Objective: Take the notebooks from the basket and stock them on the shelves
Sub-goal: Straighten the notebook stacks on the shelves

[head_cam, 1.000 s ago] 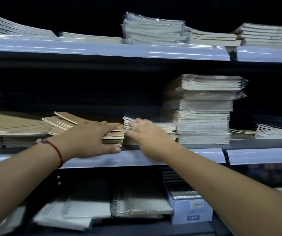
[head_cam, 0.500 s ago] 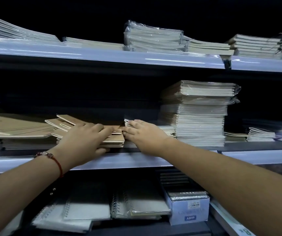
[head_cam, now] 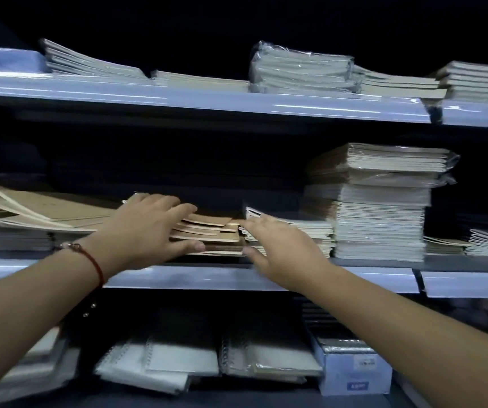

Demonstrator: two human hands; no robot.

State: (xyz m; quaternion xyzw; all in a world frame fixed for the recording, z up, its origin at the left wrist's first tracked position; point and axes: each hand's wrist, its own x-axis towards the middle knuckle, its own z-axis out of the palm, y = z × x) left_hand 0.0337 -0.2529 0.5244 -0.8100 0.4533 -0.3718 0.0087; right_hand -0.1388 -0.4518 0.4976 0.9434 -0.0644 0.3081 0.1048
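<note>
A short pile of brown kraft-cover notebooks [head_cam: 216, 231] lies on the middle shelf [head_cam: 207, 276]. My left hand [head_cam: 145, 228] rests flat on top of that pile, fingers straight, thumb at its front edge. A red cord bracelet circles that wrist. My right hand [head_cam: 281, 245] reaches in beside it with straight fingers touching a low pile of white-edged notebooks [head_cam: 298, 229]; its thumb sits at the front of the brown pile. No basket is in view.
A tall plastic-wrapped stack [head_cam: 378, 201] stands right of my hands. Loose kraft notebooks [head_cam: 51, 210] spread at the left. The top shelf [head_cam: 207, 98] holds more stacks. Below lie spiral notebooks [head_cam: 178, 360] and a blue box [head_cam: 354, 369].
Both hands stay on the same piles; my left hand has slid a little further over the brown pile and the right one has drawn slightly back. The view has dropped slightly.
</note>
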